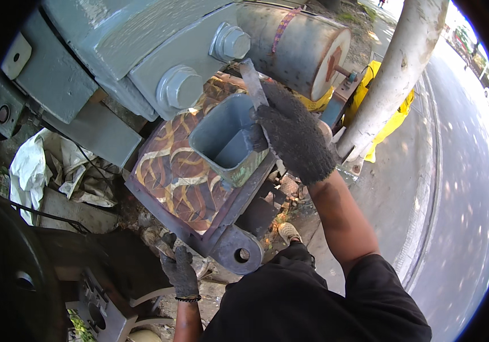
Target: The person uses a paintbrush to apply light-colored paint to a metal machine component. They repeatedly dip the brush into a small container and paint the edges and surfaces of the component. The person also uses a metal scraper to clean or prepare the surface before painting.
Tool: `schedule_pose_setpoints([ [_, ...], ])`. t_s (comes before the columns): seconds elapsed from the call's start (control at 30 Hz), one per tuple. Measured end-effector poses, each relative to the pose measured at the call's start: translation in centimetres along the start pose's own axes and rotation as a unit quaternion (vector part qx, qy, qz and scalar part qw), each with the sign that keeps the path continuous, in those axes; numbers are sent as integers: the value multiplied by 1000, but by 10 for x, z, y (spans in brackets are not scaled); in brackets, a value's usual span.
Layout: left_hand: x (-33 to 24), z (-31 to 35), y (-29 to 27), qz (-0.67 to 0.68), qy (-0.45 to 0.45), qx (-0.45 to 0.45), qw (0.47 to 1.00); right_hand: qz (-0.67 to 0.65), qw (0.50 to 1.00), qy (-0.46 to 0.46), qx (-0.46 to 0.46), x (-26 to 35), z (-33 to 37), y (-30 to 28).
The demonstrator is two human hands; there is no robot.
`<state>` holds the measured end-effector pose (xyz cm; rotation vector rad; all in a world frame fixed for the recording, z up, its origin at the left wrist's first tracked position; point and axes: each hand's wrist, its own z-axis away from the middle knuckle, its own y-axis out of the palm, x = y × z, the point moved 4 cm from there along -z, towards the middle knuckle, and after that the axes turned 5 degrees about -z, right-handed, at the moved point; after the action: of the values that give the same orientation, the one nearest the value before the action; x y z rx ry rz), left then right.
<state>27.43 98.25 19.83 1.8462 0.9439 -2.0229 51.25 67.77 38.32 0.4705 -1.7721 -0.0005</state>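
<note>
My right hand (295, 131), in a dark knitted glove, is closed around a flat, grey-stained strip (254, 85) over the right rim of a square-mouthed container (201, 132). The strip points up and away; its lower part is hidden by the glove, so I cannot tell its kind. Grey paint coats the inside of the container, which stands on a brown-and-gold patterned sheet (170, 176). Lower down, my gloved left hand (180, 273) has its fingers curled beside the metal lug, around something brownish too small to make out.
Above the container looms a grey-painted machine body (102, 45) with two large bolts (180, 86). A metal cylinder (290, 48) lies behind it. On the right a pale trunk (398, 74) rises beside yellow sheeting (390, 125). White sacking (30, 171) is at left; a holed lug (237, 251) juts out nearby.
</note>
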Motion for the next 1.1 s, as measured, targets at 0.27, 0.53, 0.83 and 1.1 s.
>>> schedule_pose_setpoints([
  [0.27, -2, -3, 7, 20, -29, -14, 999, 217, 974, -61, -28, -46, -20, 15],
  [0.53, -10, -3, 7, 4, -24, -7, 1000, 66, 997, -14, -37, -26, -11, 27],
  [0.83, -8, 0, 4, -17, -32, -8, 999, 73, 996, -37, -29, -35, -14, 36],
  [1.1, 1, -1, -1, -14, -23, -8, 1000, -32, 999, -14, -26, -20, -4, 49],
])
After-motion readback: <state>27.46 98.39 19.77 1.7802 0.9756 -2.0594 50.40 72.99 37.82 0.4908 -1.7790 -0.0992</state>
